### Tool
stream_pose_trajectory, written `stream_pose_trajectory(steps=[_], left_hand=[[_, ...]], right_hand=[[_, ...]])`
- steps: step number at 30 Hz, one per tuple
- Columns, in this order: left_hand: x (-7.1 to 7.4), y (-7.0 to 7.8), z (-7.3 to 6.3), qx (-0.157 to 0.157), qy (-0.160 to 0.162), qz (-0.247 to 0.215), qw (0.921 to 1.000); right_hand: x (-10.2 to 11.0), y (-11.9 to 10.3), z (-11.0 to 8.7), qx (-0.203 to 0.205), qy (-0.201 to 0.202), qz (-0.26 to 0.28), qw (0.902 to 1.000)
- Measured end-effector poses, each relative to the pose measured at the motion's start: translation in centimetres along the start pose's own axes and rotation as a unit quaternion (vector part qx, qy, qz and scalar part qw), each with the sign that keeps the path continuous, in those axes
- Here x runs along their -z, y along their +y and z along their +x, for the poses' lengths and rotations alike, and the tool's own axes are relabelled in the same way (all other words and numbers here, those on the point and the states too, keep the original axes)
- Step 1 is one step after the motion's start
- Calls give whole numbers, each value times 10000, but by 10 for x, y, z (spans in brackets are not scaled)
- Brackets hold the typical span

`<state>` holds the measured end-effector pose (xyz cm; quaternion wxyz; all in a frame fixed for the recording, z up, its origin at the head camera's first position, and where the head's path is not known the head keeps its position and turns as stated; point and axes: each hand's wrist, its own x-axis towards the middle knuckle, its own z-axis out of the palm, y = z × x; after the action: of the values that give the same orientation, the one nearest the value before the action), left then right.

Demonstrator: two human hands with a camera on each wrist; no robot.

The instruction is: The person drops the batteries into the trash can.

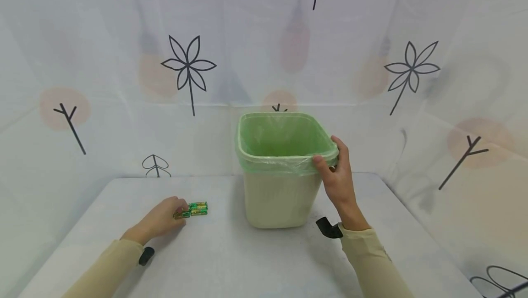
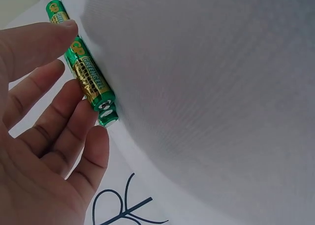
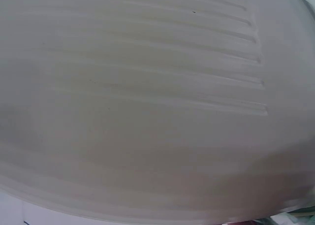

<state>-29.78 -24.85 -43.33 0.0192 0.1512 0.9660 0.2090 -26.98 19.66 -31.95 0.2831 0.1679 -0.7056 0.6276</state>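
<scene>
Several green and gold batteries point(image 1: 199, 212) lie close together on the table, left of the bin. My left hand point(image 1: 162, 217) is at their near left end. In the left wrist view, its thumb and fingers close about a battery point(image 2: 90, 76) marked "Greencell", the thumb lying across the row. A cream trash bin point(image 1: 276, 201) stands upright, lined with a translucent green bag point(image 1: 268, 166) folded over its rim. My right hand point(image 1: 340, 183) grips the bin's right front rim through the bag. The right wrist view shows the bin's ribbed wall point(image 3: 147, 121); the right fingers are hidden there.
The white table point(image 1: 218, 261) carries the bin and batteries. A pale cloth point(image 1: 255, 59) with drawn flowers and twigs hangs behind and at both sides. Black pieces are fixed at both sleeve cuffs. Dark and coloured scraps at the right wrist view's lower right are unclear.
</scene>
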Motion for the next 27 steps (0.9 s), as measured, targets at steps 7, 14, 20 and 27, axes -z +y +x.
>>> stream_pose_trajectory(steps=[7, 14, 20, 27], left_hand=[[0, 3, -3, -15, -86, 25, 10000], [-4, 2, -2, 85, -91, -148, 9998], [-8, 2, 2, 252, -107, -336, 9991], [-7, 4, 2, 277, -153, -467, 9984]], right_hand=[[0, 0, 0, -19, -30, -39, 10000], [1, -1, 0, -42, -18, -80, 10000], [0, -1, -1, -83, -28, -105, 9999], [0, -2, 0, -103, -21, -115, 9999]])
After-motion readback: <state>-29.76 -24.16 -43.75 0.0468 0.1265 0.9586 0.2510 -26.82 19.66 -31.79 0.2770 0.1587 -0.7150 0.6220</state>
